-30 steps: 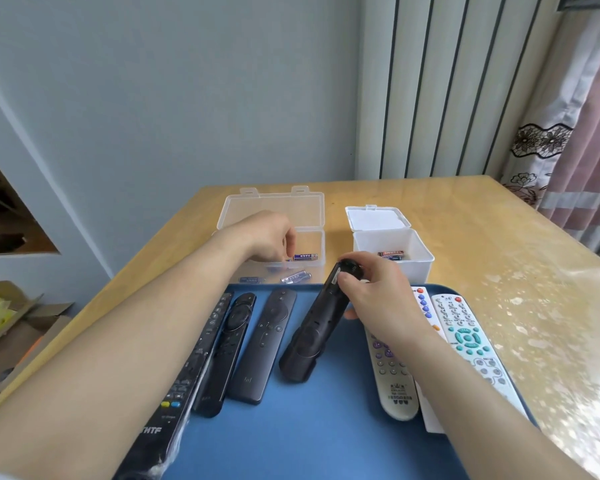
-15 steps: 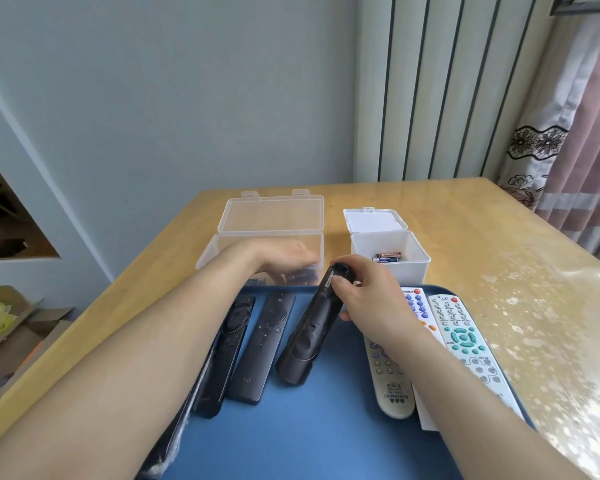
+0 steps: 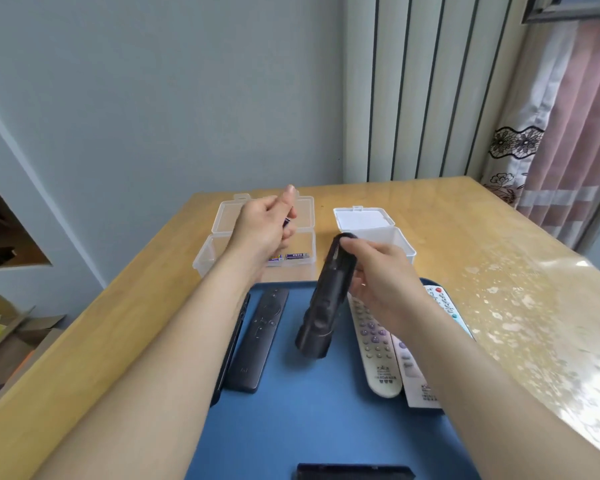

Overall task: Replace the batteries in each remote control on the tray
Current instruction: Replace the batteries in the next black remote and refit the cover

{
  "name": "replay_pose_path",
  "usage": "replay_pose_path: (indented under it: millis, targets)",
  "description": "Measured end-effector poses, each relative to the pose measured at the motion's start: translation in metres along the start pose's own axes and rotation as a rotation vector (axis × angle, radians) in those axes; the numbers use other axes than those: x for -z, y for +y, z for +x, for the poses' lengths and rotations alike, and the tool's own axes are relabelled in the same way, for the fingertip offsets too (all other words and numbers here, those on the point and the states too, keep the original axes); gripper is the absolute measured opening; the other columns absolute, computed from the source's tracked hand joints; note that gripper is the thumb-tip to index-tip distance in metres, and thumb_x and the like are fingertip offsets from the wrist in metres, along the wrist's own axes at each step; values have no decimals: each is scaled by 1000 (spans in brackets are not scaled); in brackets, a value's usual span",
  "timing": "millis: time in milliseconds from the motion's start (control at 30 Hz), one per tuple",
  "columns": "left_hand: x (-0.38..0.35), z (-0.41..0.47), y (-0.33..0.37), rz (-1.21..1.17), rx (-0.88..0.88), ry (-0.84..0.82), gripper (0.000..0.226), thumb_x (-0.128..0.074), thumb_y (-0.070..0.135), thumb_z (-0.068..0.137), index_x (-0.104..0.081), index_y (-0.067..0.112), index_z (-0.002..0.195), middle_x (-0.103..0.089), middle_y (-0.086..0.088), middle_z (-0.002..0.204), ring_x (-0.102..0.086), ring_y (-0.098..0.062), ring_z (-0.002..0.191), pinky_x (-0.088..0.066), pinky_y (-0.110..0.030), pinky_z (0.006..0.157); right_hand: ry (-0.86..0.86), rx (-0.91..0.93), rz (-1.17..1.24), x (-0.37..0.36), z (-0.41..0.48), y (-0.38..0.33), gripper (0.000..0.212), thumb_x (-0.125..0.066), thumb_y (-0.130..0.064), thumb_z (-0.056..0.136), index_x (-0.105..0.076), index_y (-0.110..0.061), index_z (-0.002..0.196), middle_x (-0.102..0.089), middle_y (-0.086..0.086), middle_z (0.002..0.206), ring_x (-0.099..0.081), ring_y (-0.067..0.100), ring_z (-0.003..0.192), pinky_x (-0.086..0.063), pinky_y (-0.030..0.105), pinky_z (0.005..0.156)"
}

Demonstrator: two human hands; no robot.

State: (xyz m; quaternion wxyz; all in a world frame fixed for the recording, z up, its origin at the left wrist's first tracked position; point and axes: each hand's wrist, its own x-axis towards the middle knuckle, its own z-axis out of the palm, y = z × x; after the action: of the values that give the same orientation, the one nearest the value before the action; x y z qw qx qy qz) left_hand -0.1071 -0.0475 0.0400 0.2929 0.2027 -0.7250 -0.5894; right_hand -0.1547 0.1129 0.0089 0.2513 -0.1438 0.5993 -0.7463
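Obliquely, right hand (image 3: 385, 282) holds chunky black remote (image 3: 321, 310)

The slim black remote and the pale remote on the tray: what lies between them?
In the head view, the thick black remote held by the right hand, and bare blue tray around it.

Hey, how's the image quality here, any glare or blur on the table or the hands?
Head view: bright glare washes out the table on its right side; the black remote held by the right hand is motion-blurred; the left hand, pinching a battery, looks slightly soft; wide-angle bending curves the frame edges.
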Motion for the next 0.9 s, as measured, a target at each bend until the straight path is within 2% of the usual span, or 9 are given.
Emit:
replay_pose_path:
  millis: [100,233,333,367,433,500,633,767,900]
  targets:
    - [-3,-35,6,-575,324,-142,26,-48,33,100,-50,14,83,-42,1,58,-31,-5,41,-18,-13,31,-17,-96,279,-6,-8,-15,18,-54,-20,98,-61,-7,88,-66,13,74,-62,21,60,-52,33,62]
    - [-10,-79,1,-820,394,-152,20,-38,14,103,-55,9,94,-52,-6,72,-39,-10,56,-21,-12,32,-120,-210,302,-18,-29,-32,29,-48,-24,98,-64,-4,85,-67,14,69,-62,24,51,-52,27,46]
    - [-7,-99,-3,-848,319,-168,28,-30,3,102,-56,8,111,-57,-1,76,-49,-12,59,-26,-16,45,-301,-175,159,-20,-49,-41,43,-52,-22,92,-71,-13,55,-63,10,76,-51,20,49,-45,24,47]
    - [-6,-104,-4,-851,297,-166,31,-30,2,101,-57,8,115,-55,-2,78,-49,-12,61,-28,-17,48,-336,-122,82,-20,-56,-42,36,-56,-18,92,-72,-15,59,-62,8,77,-51,19,50,-44,25,48]
    - [-2,-113,-5,-868,265,-149,33,-30,0,100,-60,10,113,-53,-5,80,-43,-12,64,-32,-17,50,-329,25,-55,-19,-64,-39,4,-65,-3,88,-65,-6,91,-63,7,74,-53,18,49,-45,27,48]
    - [-3,-124,-4,-867,254,-153,30,-31,1,101,-59,13,105,-53,-8,82,-43,-13,62,-34,-20,52,-298,111,-138,-15,-71,-31,32,-68,7,83,-51,3,109,-62,11,75,-52,19,48,-46,27,46]
    - [-16,-144,-1,-830,266,-188,24,-31,3,101,-51,16,99,-52,-4,70,-42,-13,50,-36,-23,48,-232,191,-186,-10,-82,-10,29,-70,7,83,-54,-3,105,-64,7,66,-57,23,52,-50,31,51]
    - [-25,-153,-1,-799,255,-180,21,-33,2,101,-48,15,97,-53,-3,72,-41,-12,52,-36,-21,47,-173,178,-32,-2,-87,1,25,-72,6,82,-56,1,101,-66,11,74,-59,22,53,-49,31,51]
    - [-26,-150,-4,-815,261,-128,13,-42,7,100,-53,13,97,-61,-5,74,-59,-16,65,-50,-24,55,-149,0,184,8,-82,-6,16,-68,-2,86,-58,-11,95,-58,8,63,-53,17,47,-47,28,50]
